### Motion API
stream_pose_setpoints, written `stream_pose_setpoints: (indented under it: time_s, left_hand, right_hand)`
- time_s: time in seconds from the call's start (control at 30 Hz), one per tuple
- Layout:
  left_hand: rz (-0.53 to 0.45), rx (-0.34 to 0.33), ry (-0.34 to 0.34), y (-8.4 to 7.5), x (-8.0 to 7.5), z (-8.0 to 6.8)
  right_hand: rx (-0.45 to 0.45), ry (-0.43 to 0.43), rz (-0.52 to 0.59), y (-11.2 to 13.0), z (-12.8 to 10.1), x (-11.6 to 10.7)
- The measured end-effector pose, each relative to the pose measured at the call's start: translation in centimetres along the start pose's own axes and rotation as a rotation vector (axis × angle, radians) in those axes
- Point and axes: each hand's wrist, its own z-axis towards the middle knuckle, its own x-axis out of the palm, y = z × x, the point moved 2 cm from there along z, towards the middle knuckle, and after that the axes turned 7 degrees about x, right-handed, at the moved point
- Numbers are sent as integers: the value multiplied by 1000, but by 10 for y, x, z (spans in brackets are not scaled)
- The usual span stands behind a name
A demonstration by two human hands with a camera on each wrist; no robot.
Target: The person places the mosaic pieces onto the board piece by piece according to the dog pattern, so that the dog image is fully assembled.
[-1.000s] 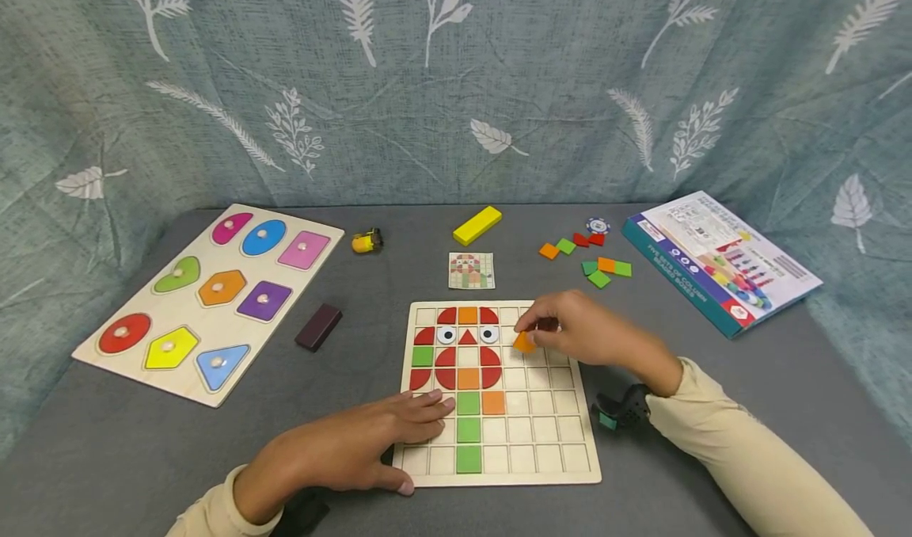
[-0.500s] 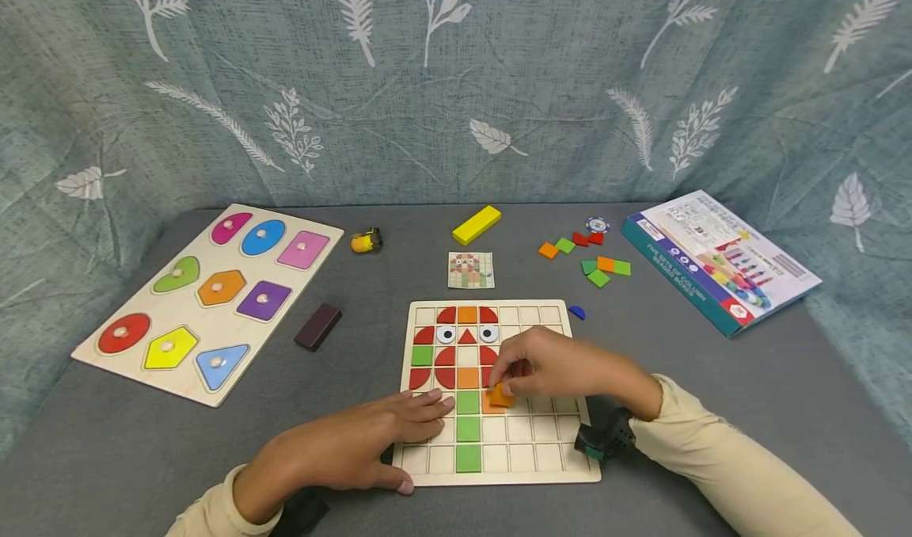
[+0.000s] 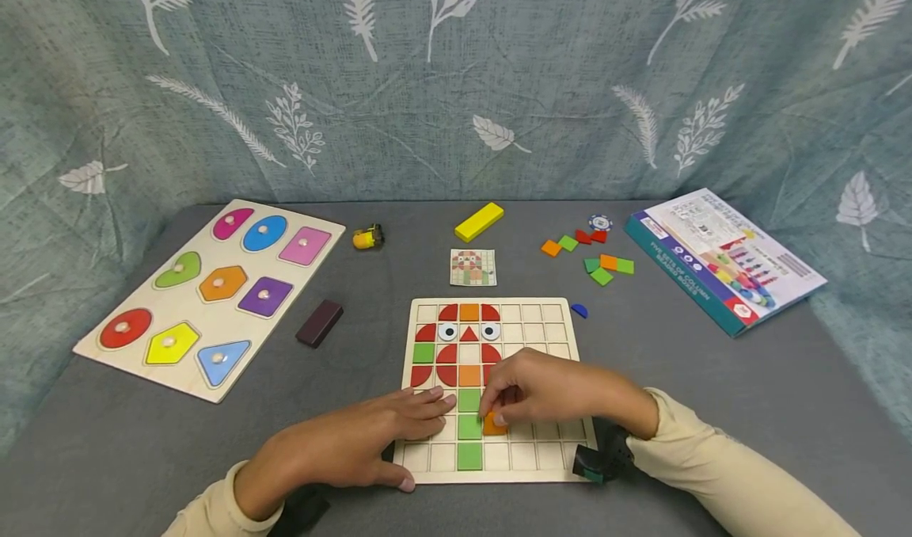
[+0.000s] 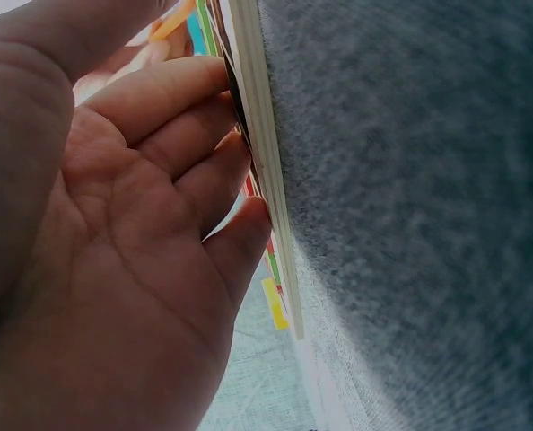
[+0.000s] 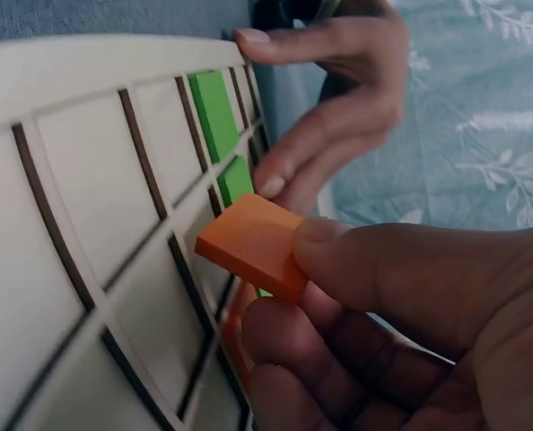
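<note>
A wooden grid board (image 3: 541, 315) lies at the table's front, partly filled with red, green and orange tiles. My right hand (image 3: 530, 390) pinches an orange square tile (image 3: 493, 424) just above a cell beside the green column (image 3: 469, 430). In the right wrist view the orange square tile (image 5: 253, 244) sits tilted between thumb and fingers of my right hand (image 5: 374, 323), over the grid board (image 5: 78, 206). My left hand (image 3: 356, 442) lies flat, fingers straight, on the board's front left corner. The left wrist view shows my left hand (image 4: 132, 233) against the grid board's edge (image 4: 266, 171).
A shape puzzle board (image 3: 214, 295) lies at the left. A dark block (image 3: 319, 323), yellow toy (image 3: 367, 238), yellow bar (image 3: 479, 221), pattern card (image 3: 473, 268), loose tiles (image 3: 591, 256), a blue piece (image 3: 579, 310) and a game box (image 3: 723, 256) lie behind. A patterned curtain hangs at the back.
My right hand has carried the orange tile from the board's upper right down towards me, to the row beside the green column. The left hand has stayed put.
</note>
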Motion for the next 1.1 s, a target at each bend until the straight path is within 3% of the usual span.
stream_pose_setpoints:
  time_s: [0.33, 0.57, 0.8, 1.1]
  left_hand:
    - [-11, -11, 2, 0, -1, 0]
    - [0, -11, 8, 0, -1, 0]
    - [0, -15, 16, 0, -1, 1]
    - [10, -22, 24, -1, -1, 1]
  right_hand:
    - [-58, -11, -133, 4, 3, 5]
    - [-29, -37, -209, 6, 5, 8]
    - [-18, -61, -157, 3, 4, 6]
    - [17, -188, -58, -18, 1, -27]
